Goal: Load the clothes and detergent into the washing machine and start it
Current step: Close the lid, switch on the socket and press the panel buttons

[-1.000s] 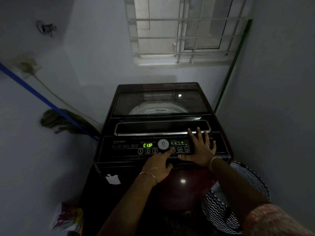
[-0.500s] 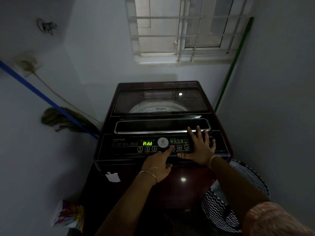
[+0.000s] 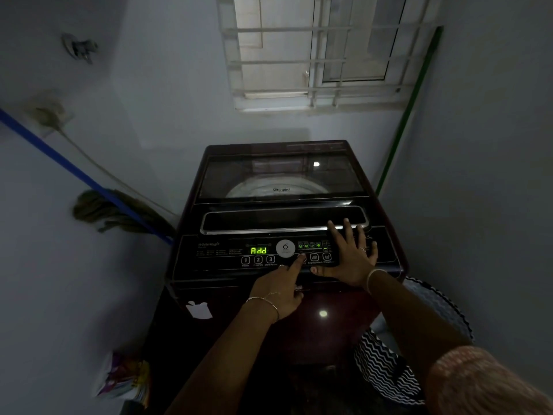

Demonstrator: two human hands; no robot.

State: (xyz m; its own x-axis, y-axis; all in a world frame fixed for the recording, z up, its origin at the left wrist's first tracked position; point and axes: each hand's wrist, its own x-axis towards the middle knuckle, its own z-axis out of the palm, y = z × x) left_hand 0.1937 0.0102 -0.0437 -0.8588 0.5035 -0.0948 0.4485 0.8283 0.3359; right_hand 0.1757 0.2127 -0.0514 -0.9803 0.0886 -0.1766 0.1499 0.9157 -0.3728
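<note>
A dark maroon top-load washing machine [image 3: 227, 298] stands in front of me with its glass lid [image 3: 281, 175] closed; the pale drum shows through it. The control panel's green display [image 3: 258, 250] reads "Add". My left hand [image 3: 279, 290] is curled with the index finger stretched onto a button just right of the round dial [image 3: 285, 248]. My right hand [image 3: 350, 253] lies flat, fingers spread, on the right part of the panel and the lid handle. Neither hand holds anything. No clothes or detergent are in sight.
A zigzag-patterned laundry basket [image 3: 386, 369] stands at the machine's right. A mop with a blue handle [image 3: 74, 172] leans on the left wall, a green pole [image 3: 407, 115] in the right corner. A colourful packet [image 3: 125, 378] lies on the floor at the left. A barred window [image 3: 314, 49] is above.
The display changed from "CUP" to "Add". Both hands stayed in the same places on the panel; the view shifted only slightly.
</note>
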